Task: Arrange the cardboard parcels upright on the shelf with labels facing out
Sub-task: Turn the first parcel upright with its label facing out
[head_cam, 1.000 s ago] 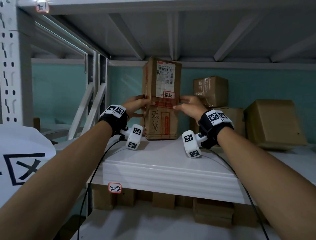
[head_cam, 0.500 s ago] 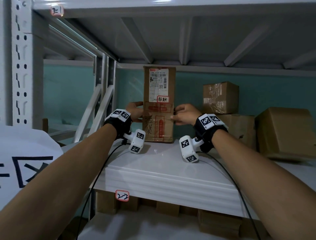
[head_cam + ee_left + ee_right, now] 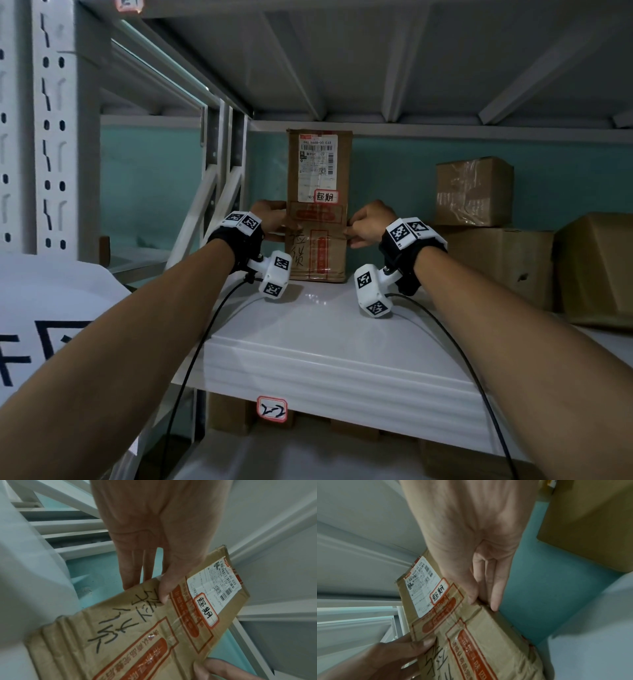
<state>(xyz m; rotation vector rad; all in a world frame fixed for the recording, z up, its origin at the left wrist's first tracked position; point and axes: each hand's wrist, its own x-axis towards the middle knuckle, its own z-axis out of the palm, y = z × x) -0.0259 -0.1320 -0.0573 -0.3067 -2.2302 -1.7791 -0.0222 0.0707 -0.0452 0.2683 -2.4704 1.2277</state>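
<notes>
A tall brown cardboard parcel (image 3: 320,209) stands upright near the back of the white shelf (image 3: 329,329), its white shipping label (image 3: 318,168) and red print facing me. My left hand (image 3: 270,221) grips its left edge, thumb on the front face and fingers behind (image 3: 137,574). My right hand (image 3: 366,224) grips the right edge the same way, thumb in front and fingers along the side (image 3: 494,591). The same parcel fills the left wrist view (image 3: 154,635) and the right wrist view (image 3: 471,635).
Other cardboard boxes sit at the right: a small taped one (image 3: 474,190) on a larger one (image 3: 503,263), and a tilted box (image 3: 596,267) at the far right. A shelf upright (image 3: 54,126) stands left. The shelf above (image 3: 376,61) hangs close over the parcel's top.
The parcel was tilted and angled a second ago; it now stands straight with its label square to me, farther back on the shelf. Both hands kept hold of its edges.
</notes>
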